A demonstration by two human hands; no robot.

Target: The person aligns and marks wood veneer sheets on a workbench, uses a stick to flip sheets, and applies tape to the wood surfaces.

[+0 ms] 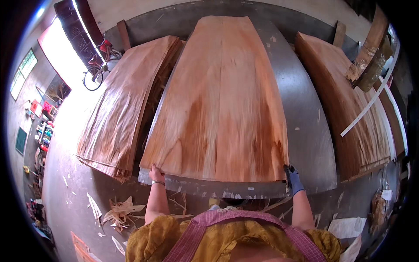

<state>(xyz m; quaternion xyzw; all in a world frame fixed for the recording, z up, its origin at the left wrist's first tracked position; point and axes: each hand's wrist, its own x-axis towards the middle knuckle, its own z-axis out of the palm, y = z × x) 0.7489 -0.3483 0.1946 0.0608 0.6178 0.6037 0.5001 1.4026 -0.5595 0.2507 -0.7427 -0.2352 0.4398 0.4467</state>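
Note:
A wide sheet of wood veneer [218, 109], pale tan with reddish-brown streaks and a lengthwise line down its middle, lies on a grey metal-topped table [305, 118]. My left hand [156, 173], bare with a band at the wrist, grips the sheet's near edge close to its left corner. At the near right corner, my right hand [293, 178] wears a blue and black glove and pinches the side edge. Most of the fingertips are hidden at the sheet's edge.
Stacks of veneer flank the table: a left stack [122, 100] and a right stack [349, 113]. A white strip [371, 107] slants over the right one. Veneer scraps [122, 213] litter the floor. A bicycle [94, 77] stands by the bright doorway at far left.

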